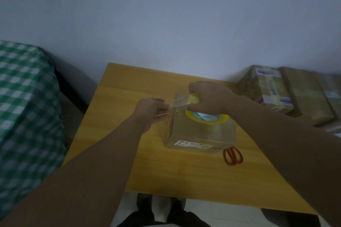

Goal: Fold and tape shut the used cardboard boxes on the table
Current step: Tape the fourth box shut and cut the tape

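Observation:
A closed cardboard box [201, 131] with a white label on its near side sits in the middle of the yellow table [129, 162]. My right hand [210, 97] grips a yellow-rimmed roll of clear tape [206, 116] over the box's far top. My left hand [151, 112] pinches the free end of a clear tape strip [177, 102] pulled out leftward from the roll, just beyond the box's left edge.
Red-handled scissors [232, 155] lie on the table right of the box. Several taped cardboard boxes [276, 90] are stacked at the far right. A green checked cloth [24, 107] covers furniture on the left. A wall stands behind the table.

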